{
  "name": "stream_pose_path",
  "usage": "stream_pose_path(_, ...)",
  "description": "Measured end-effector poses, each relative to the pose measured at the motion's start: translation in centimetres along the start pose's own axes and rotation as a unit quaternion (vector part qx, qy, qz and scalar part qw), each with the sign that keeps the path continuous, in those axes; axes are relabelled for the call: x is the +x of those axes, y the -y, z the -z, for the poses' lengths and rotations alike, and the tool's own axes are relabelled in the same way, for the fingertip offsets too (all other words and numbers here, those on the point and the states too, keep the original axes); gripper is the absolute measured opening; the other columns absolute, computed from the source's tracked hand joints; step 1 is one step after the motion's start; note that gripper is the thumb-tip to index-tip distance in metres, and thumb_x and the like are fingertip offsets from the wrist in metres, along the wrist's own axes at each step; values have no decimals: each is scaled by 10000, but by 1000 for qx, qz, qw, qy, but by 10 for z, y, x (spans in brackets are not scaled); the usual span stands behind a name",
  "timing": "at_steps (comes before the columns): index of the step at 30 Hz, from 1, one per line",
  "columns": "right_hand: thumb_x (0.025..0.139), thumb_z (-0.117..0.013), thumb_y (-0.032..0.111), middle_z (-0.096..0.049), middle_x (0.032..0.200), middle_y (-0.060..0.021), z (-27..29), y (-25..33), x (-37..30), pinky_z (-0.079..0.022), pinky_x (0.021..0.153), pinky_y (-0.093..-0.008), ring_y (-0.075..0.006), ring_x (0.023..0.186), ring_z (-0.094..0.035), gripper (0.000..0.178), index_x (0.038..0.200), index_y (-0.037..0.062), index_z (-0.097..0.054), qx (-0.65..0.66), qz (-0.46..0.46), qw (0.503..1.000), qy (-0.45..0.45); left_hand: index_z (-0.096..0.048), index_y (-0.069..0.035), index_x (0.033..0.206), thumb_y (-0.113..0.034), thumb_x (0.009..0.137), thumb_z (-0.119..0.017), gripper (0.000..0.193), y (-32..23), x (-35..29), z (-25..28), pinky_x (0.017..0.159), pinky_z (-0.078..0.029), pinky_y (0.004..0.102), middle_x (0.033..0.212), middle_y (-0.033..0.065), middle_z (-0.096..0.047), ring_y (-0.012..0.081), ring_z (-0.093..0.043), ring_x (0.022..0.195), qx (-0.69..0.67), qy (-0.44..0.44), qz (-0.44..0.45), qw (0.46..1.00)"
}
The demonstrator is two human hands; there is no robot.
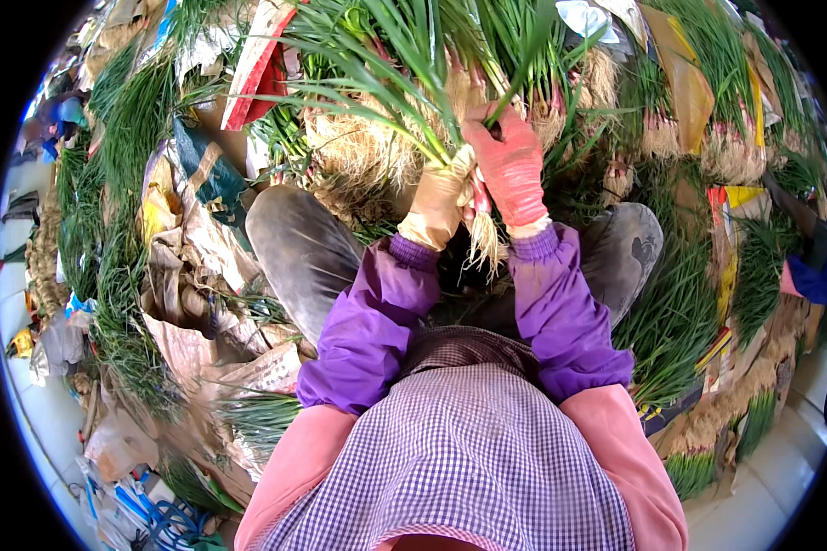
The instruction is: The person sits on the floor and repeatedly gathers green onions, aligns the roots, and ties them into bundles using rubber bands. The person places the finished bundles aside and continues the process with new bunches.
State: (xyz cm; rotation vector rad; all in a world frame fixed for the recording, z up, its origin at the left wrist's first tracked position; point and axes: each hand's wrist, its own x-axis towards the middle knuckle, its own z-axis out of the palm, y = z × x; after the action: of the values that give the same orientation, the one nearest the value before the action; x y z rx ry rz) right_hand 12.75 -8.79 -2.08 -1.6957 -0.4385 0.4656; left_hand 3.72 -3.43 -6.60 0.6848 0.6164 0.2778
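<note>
My left hand, in a cream glove, is closed around a small bunch of spring onions. Their green leaves fan up and to the left, while reddish bulbs and pale stringy roots hang below the fist. Beside it, my right hand wears a red-palmed glove and is closed on spring onion stalks against the bunch; a long leaf sticks up past its thumb. The exact grip of the right fingertips is partly hidden. Just beyond both hands lies a heap of spring onions with matted roots facing me.
My bent knees frame the work area. Loose spring onions cover the ground at right, with more at left. Crumpled sacks and a red-and-white bag piece lie around. Blue straps sit at the lower left.
</note>
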Motion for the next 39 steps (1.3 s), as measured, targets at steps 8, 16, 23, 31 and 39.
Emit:
stream_pose_path(8,777,-719,196,-637,757,-88,-8,-17,10,-465,666,-289,-157,704,-588,272,949,0,-640,-8,-25,998,52,-583,-83,837,-368,879,-641,293,2,-11,3,301,-337,242,559,21,-578,152,-559,402,-21,20,-7,1000)
stream_pose_path(16,853,-566,46,-546,740,-1,-8,-26,-1,-432,628,-226,-91,693,-525,87,920,-5,-546,80,105,991,33,-595,-76,876,-278,900,-625,206,7,-9,10,297,-367,218,588,29,-598,148,-563,403,-62,21,42,997)
stream_pose_path(23,926,-484,169,-286,531,98,2,-26,25,-222,400,-224,-52,413,-255,204,958,-16,-565,489,-182,848,90,-643,2,984,-199,916,-601,216,12,-13,15,358,-396,200,684,33,-622,107,-544,435,-100,80,51,990)
stream_pose_path(31,907,-547,161,-360,545,59,-5,-3,13,-210,388,-239,-53,402,-293,181,917,-14,-592,385,-12,917,-103,-635,-2,991,-189,925,-589,203,0,-22,2,375,-368,175,685,17,-610,57,-474,421,-202,82,76,973)
stream_pose_path(39,838,-650,283,-606,676,-6,21,-1,18,-459,557,-272,-124,581,-563,323,998,3,-657,72,-52,996,17,-675,-10,928,-215,930,-583,225,-2,-32,3,287,-312,212,622,24,-610,99,-510,366,65,-17,-35,997)
